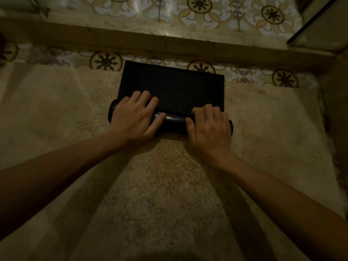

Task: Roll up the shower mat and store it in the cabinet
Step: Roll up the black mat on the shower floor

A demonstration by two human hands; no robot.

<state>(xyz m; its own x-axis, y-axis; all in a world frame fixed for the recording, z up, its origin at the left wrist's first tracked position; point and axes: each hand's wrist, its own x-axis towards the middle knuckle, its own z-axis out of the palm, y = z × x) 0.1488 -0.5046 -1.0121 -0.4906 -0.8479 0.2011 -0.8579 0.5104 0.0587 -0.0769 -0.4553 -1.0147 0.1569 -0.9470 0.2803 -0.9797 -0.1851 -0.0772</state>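
Note:
A black gridded shower mat [173, 85] lies on a beige rug, its near end wound into a roll [174, 121] that runs left to right. My left hand [133, 117] presses on the left part of the roll, fingers spread over the top and onto the flat mat. My right hand [209, 127] curls over the right part of the roll. The flat part of the mat stretches away from me toward the tiled floor. No cabinet is in sight.
The beige rug [160, 185] covers the floor under my arms. Patterned tiles [244, 76] lie beyond it, then a raised stone step [169, 44] and more tiles. A glass shower panel [320, 29] stands at the top right.

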